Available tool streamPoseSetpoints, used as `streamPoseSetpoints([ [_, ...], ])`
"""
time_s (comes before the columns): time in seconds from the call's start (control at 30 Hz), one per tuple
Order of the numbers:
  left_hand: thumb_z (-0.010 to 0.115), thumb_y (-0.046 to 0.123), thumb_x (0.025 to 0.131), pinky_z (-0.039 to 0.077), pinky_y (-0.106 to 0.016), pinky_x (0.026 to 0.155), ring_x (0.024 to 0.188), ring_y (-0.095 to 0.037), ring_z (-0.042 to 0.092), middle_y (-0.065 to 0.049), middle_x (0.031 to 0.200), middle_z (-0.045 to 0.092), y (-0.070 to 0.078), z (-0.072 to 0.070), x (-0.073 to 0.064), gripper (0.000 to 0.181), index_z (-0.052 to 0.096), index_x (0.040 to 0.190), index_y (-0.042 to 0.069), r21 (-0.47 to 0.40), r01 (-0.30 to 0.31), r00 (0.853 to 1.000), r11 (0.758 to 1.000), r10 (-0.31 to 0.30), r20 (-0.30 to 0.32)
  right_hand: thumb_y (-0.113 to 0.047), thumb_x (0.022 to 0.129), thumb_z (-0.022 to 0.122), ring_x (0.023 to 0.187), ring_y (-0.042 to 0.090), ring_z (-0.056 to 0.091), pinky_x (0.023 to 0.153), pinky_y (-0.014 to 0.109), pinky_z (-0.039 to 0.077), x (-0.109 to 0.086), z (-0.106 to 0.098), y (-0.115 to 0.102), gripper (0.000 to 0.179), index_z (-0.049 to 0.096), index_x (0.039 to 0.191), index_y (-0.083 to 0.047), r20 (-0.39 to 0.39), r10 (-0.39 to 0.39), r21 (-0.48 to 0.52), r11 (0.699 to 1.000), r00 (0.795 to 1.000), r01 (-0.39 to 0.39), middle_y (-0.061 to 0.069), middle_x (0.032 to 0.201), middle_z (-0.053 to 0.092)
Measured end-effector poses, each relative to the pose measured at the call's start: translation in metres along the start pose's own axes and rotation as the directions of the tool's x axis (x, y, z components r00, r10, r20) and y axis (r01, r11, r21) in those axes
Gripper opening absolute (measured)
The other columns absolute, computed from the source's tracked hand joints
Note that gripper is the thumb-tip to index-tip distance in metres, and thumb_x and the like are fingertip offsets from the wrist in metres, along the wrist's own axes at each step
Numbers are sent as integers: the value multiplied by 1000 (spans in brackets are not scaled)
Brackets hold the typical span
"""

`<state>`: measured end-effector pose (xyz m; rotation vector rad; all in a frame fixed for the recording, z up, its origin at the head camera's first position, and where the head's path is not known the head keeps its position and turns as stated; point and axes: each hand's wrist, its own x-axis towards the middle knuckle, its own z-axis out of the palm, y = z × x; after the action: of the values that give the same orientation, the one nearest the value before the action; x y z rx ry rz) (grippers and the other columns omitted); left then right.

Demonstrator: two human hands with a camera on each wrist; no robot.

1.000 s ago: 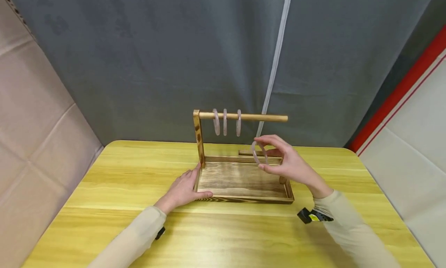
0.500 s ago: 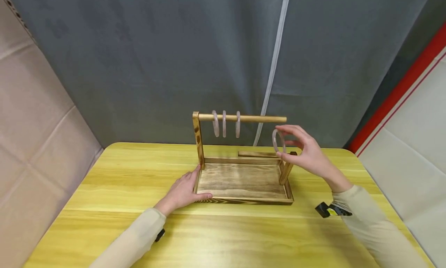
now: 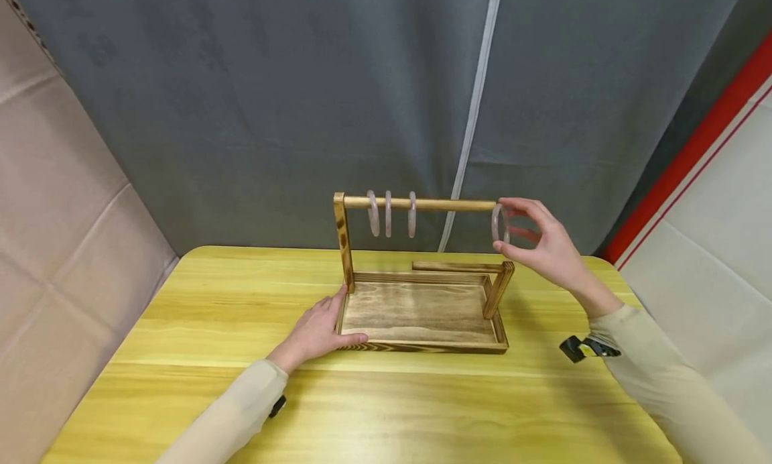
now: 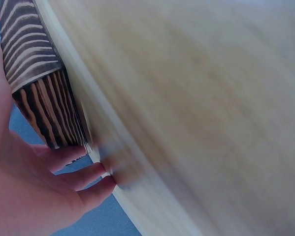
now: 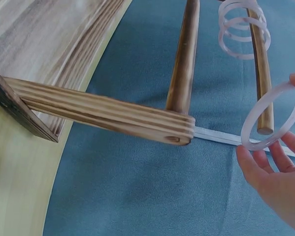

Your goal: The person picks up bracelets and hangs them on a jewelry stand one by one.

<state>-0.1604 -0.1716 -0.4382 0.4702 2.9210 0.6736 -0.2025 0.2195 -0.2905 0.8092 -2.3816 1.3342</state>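
Note:
My right hand (image 3: 545, 249) pinches a pale translucent bangle (image 5: 250, 123) between thumb and fingertips. The bangle stands upright, right at the free end of the upper bar (image 3: 458, 204) of a wooden bangle stand. Through the ring, the right wrist view shows the bar's end. Three similar bangles hang on that bar, one of them the rightmost bangle (image 3: 412, 222). My left hand (image 3: 316, 326) rests against the front left corner of the stand's tray (image 3: 422, 347), fingers extended along its side and thumb over the front edge. Striped wood grain (image 4: 51, 110) shows beside it.
A lower wooden bar (image 3: 452, 267) extends left from a short post (image 3: 498, 293) at the tray's right side. The tall post (image 3: 344, 243) stands at left. Behind the yellow wooden table (image 3: 386, 410) hangs a grey curtain (image 3: 271, 115).
My right hand has carried the bangle rightward and up, from above the tray to the upper bar's free end. The left hand and the stand stay in place.

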Motion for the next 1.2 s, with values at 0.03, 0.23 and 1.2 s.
streamPoseSetpoints([
  [0.03, 62, 74, 75, 29, -59, 107, 134, -45, 32, -27, 148, 33, 0, 0, 0, 117, 12, 155, 5, -1, -3, 1000, 1000, 3, 0, 12, 78, 73, 116, 23, 43, 92, 20, 47, 1, -1, -1, 68, 46, 140, 0, -1, 10, -4, 1000, 1000, -10, 14, 131, 46],
  [0.23, 61, 74, 75, 27, -58, 108, 134, -45, 32, -26, 149, 32, 1, 0, 1, 117, 11, 155, 5, 2, -4, 1000, 1000, 4, 9, 9, 81, 70, 115, 29, 42, 94, 26, 48, 8, 1, -21, 63, 45, 139, 5, -2, 64, -19, 998, 998, -64, 20, 130, 44],
  [1.2, 64, 71, 76, 27, -59, 108, 133, -46, 33, -28, 148, 33, 2, -1, -1, 114, 13, 155, 5, -7, 3, 1000, 1000, -3, -7, -17, 78, 82, 122, 34, 46, 99, 57, 37, 36, 21, 6, 66, 52, 137, -7, 87, -83, -232, 967, 993, 102, 15, 136, 49],
])
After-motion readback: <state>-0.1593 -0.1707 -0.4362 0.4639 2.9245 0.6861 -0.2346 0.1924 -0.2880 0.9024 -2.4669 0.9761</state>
